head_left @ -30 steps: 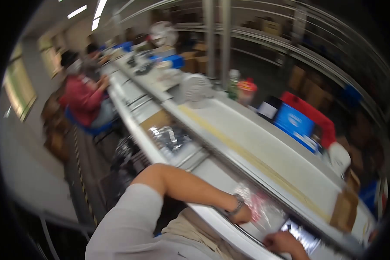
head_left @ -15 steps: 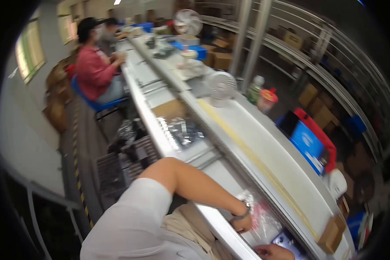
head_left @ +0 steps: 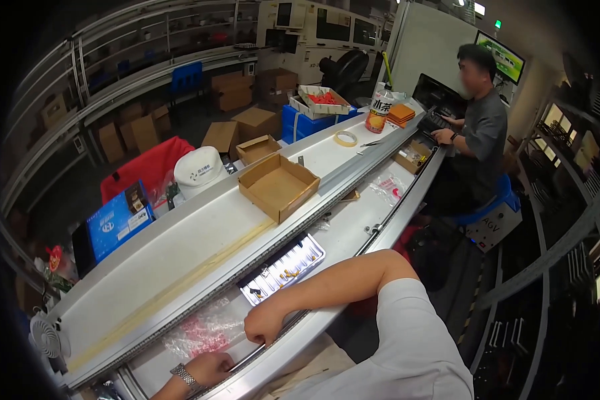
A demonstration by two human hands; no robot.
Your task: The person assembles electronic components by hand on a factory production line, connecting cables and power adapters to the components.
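My left hand (head_left: 209,368), a metal-band watch at its wrist, rests low over the near edge of the work line with its fingers curled. My right hand (head_left: 265,325) is closed in a loose fist at the same edge, a short way to the right. Whatever either hand grips is hidden. Just beyond them lies a clear plastic bag (head_left: 203,331) with pink pieces showing through. Past my right wrist sits a white ribbed tray (head_left: 307,255) holding several small gold-coloured parts. My right forearm crosses in front of the tray's near side.
A long metal rail (head_left: 173,312) separates the work channel from a white upper shelf. On that shelf stand an open cardboard box (head_left: 278,183), a roll of tape (head_left: 345,139) and a drink bottle (head_left: 379,113). Another person (head_left: 481,110) works at the far right end.
My view has swung from the left end of the line to the right end. The ribbed tray and the other person there now show fully. Both hands stay near the bag.
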